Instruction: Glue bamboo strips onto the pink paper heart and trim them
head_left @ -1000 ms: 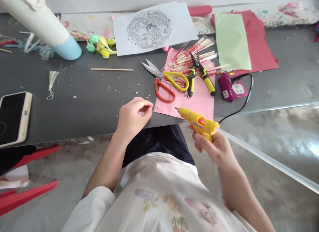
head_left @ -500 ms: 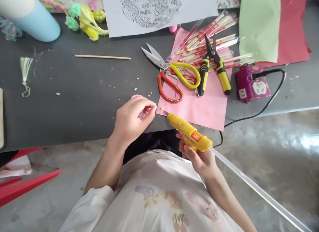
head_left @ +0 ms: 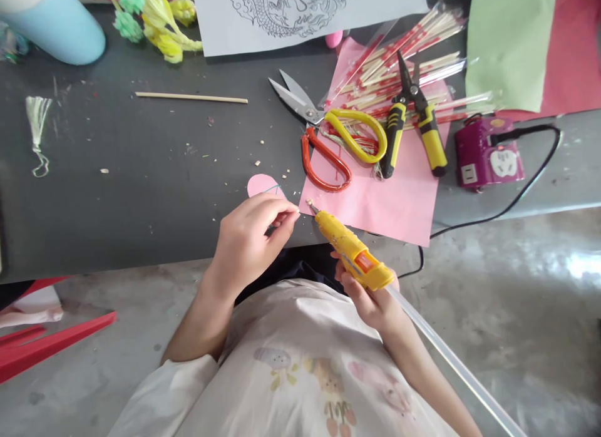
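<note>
A yellow hot glue gun (head_left: 351,249) is gripped in my right hand (head_left: 366,296), with a long clear glue stick (head_left: 451,355) running out of its back end. A small pale bit (head_left: 309,203) shows at the nozzle tip, over the corner of a pink sheet (head_left: 375,205). Thumb and fingertips of my left hand (head_left: 251,240) are pinched together just left of the nozzle; what they hold is too small to name. Partly covered by that hand, a rounded pink paper piece (head_left: 259,185) with dark green lines lies on the dark table (head_left: 117,218).
Scissors (head_left: 312,114) with red and yellow handles and yellow-black pliers (head_left: 416,111) lie open near wrapped sticks (head_left: 404,49). A purple power socket (head_left: 488,154) with a black cable (head_left: 516,196) is at right. Farther left are a wooden stick (head_left: 191,97) and a tassel (head_left: 38,133).
My left hand has drawn slightly down, so more of the rounded pink paper shows behind it. The glue gun stays close to my left fingertips. The view has shifted a little.
</note>
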`<state>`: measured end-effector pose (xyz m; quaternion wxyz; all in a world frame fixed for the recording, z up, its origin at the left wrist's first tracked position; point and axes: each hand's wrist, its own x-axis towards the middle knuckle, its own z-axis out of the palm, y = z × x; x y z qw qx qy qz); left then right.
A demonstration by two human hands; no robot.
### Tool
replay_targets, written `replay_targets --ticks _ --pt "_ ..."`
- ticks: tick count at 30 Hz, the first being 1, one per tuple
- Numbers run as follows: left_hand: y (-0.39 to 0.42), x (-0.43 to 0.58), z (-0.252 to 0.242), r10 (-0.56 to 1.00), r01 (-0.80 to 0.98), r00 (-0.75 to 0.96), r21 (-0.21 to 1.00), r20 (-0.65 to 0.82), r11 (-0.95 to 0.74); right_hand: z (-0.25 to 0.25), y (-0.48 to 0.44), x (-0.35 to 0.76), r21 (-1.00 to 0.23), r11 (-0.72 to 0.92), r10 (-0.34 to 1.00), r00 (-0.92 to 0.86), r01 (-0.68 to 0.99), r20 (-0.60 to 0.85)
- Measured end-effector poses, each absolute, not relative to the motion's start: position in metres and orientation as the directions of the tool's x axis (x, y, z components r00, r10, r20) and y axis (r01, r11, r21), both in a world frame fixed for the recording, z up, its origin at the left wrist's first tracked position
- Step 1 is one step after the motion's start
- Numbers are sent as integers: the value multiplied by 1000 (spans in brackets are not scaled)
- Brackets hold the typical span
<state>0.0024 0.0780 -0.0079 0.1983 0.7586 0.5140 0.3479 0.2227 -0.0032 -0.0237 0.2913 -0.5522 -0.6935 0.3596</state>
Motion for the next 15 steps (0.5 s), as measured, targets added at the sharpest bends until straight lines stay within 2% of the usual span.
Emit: replay_targets --ticks 15 --pt "70 3 -8 912 642 260 649 317 -409 -36 -6 219 -720 224 971 -212 657 109"
